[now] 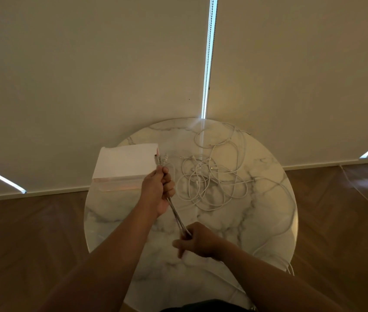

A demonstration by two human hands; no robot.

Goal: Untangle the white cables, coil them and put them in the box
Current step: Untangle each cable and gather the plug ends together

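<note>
A bundle of white cables [176, 216] runs taut between my two hands above the round marble table [115, 212]. My left hand [157, 190] grips the bundle near its plug ends, which stick up past my fingers. My right hand [197, 239] grips the same bundle lower down, close to me. A loose tangle of white cables [212, 179] lies on the table to the right of my left hand. The white box [124, 161] sits open at the table's left, just beyond my left hand.
Some cable strands trail over the table's right edge towards the wooden floor [336, 221]. Another cable [363, 194] snakes across the floor at the right. Closed blinds [111, 64] hang behind the table.
</note>
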